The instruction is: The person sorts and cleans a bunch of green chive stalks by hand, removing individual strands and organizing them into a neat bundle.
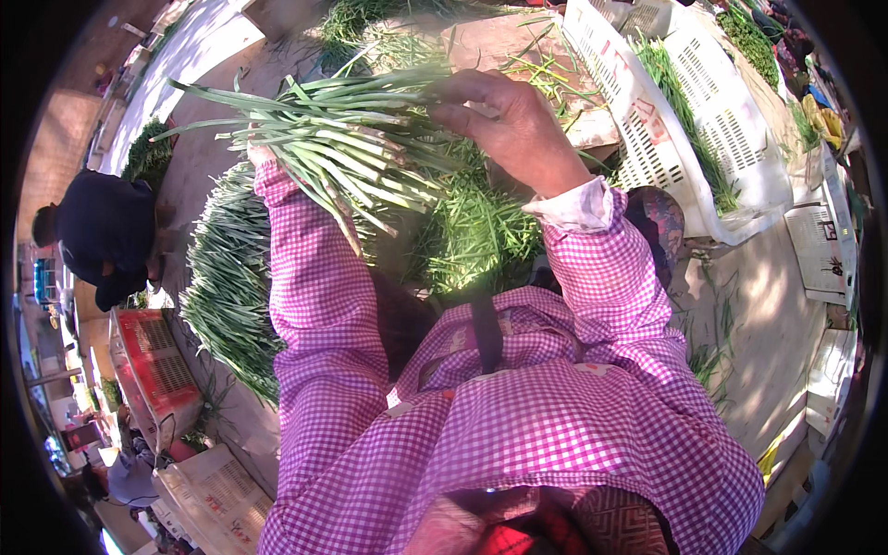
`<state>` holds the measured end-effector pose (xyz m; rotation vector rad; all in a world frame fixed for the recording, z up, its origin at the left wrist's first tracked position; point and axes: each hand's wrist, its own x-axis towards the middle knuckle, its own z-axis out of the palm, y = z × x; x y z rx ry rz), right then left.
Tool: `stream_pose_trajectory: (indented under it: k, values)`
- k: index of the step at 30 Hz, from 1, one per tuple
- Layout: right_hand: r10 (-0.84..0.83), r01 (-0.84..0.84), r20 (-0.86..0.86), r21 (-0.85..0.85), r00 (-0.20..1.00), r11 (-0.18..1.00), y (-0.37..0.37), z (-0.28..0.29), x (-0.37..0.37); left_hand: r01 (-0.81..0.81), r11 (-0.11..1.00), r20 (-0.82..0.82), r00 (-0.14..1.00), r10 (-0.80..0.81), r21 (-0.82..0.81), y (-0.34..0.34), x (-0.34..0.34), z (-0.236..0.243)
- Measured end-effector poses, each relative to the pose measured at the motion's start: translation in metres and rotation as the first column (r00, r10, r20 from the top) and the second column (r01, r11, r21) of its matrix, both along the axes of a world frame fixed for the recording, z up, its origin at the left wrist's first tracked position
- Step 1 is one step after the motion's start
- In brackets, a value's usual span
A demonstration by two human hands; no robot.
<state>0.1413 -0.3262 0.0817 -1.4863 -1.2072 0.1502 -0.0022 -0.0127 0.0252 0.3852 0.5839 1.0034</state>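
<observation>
A loose bunch of garlic chives (356, 153), green leaves with pale stalk ends, is held up in front of me. Most of my left hand (263, 154) is hidden behind the bunch, which rests in its grip. From the right, my right hand (518, 125) reaches in with thumb and fingers curled and closed on the upper right side of the bunch; its fingertips are slightly blurred. Below the hands lies a heap of loose green leaves (481, 227). To the left of my left sleeve stands a long stack of similar chives (227, 277).
At the right, a white slatted crate (638, 129) with a pale liner holds more greens. A red crate (153, 356) and a cream crate (217, 495) stand at the lower left. Another person in dark clothes (106, 227) bends over at the left. Scattered cuttings (546, 74) lie on a board ahead.
</observation>
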Motion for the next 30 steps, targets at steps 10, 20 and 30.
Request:
stream_pose_trajectory:
  k: [10, 20, 30]
  values:
    - [-0.018, 0.019, 0.07, -0.018, 0.997, 1.0, 0.034, -0.038, -0.003, 0.02, 1.0, 0.011, 1.0, -0.02, -0.003, -0.006, 0.006, -0.004]
    - [0.745, -0.344, -0.514, 0.67, 0.425, 0.658, -0.022, -0.006, 0.028, 0.003, 1.0, 0.017, 1.0, -0.003, 0.008, 0.0, -0.002, 0.001]
    - [0.299, -0.279, -0.462, 0.113, 0.835, 0.954, -0.07, 0.013, 0.048, -0.035, 0.999, 0.007, 0.999, 0.035, 0.008, 0.001, -0.017, -0.003]
